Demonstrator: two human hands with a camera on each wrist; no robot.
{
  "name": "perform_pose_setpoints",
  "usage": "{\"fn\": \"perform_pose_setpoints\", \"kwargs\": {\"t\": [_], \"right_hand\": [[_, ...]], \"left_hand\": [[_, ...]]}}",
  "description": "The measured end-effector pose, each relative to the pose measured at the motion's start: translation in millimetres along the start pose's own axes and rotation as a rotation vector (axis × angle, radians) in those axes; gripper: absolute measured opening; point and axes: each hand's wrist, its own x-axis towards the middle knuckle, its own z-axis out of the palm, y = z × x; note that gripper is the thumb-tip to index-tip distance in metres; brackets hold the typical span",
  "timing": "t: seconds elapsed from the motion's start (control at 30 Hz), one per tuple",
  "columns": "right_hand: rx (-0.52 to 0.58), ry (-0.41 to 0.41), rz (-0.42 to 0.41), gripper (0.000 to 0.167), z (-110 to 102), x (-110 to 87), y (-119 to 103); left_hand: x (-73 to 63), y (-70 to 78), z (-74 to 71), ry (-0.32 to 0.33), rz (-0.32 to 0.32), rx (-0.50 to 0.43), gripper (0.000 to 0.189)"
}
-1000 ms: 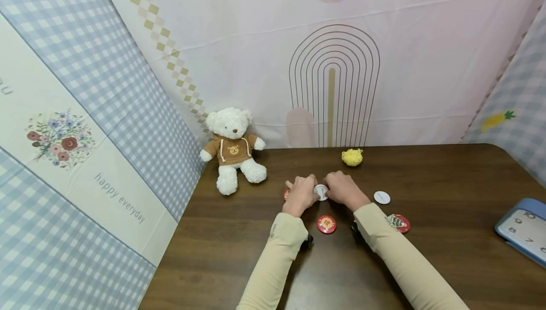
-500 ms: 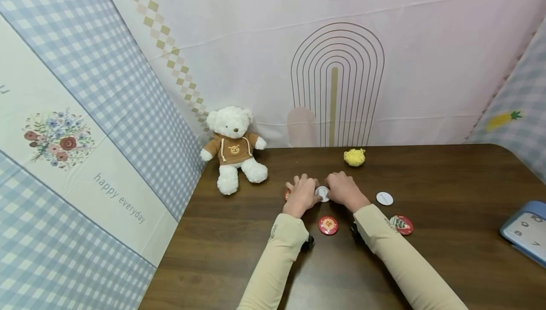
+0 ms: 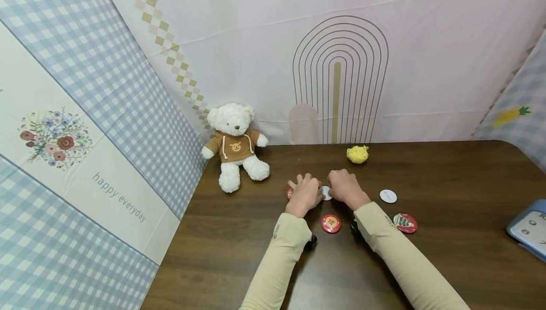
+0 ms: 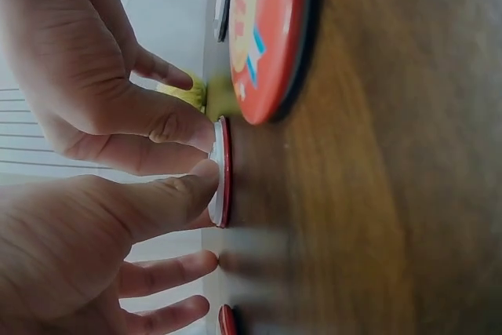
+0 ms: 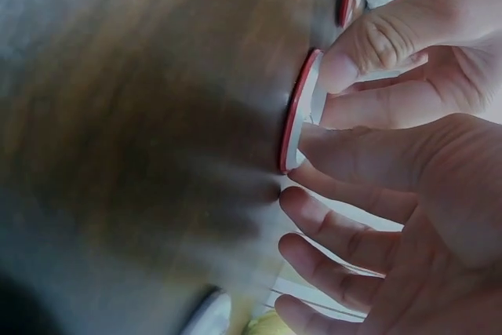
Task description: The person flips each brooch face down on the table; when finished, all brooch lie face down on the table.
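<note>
A round button badge (image 3: 326,193) lies face down between my two hands, its pale back up and its red rim (image 5: 290,127) against the table. My left hand (image 3: 304,194) pinches one side, the thumb on the back and the other fingers spread. From the opposite side my right hand (image 3: 346,189) grips it with thumb and forefinger at the back and edge. A second red badge (image 3: 289,192) is partly hidden behind the left hand. Nearer the body, between the forearms, a red badge with a gold centre (image 3: 331,223) lies face up.
To the right are a white disc-shaped badge (image 3: 388,196) and a red badge with a tree picture (image 3: 408,224), partly behind the right sleeve. A yellow fuzzy ball (image 3: 357,154) sits farther back. A teddy bear (image 3: 236,146) leans at back left; a blue clock (image 3: 529,229) stands far right.
The head view has shifted slightly. Both hands stay at the same badge with small finger movements, and less of its back shows between them now.
</note>
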Motion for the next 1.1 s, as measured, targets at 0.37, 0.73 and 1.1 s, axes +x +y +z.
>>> {"fn": "perform_pose_setpoints", "kwargs": {"t": [0.37, 0.73, 1.1], "right_hand": [[0.014, 0.018, -0.131, 0.025, -3.7, -1.4, -1.9], [0.039, 0.077, -0.245, 0.016, -5.4, 1.2, -11.5], [0.047, 0.054, -0.264, 0.027, -4.2, 2.9, -22.3]], "left_hand": [[-7.4, -13.7, -3.9, 0.019, 0.041, 0.035, 0.025], [-10.2, -33.1, -12.5, 0.016, 0.099, -0.065, 0.035], [-18.6, -48.3, -20.7, 0.025, 0.09, -0.092, 0.046]]}}
